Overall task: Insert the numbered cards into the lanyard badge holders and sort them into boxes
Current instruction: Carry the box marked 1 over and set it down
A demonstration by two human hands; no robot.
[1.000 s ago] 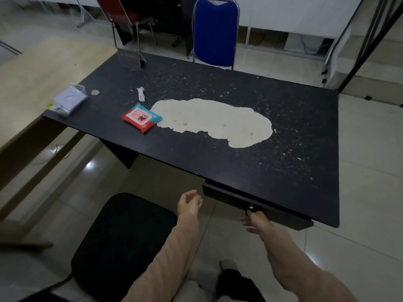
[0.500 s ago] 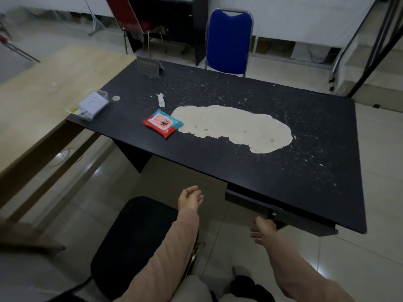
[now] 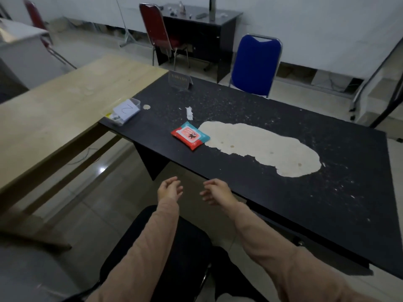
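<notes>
Table [image 3: 283, 203] edge just ahead of us, we hold our left hand [image 3: 170, 190] and right hand [image 3: 216, 193] loosely open, gripping nothing.

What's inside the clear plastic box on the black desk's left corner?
A white card marked 2 lies across the top of the clear plastic box. Below its near edge, small white and yellow bits show. The card hides the rest.
</notes>
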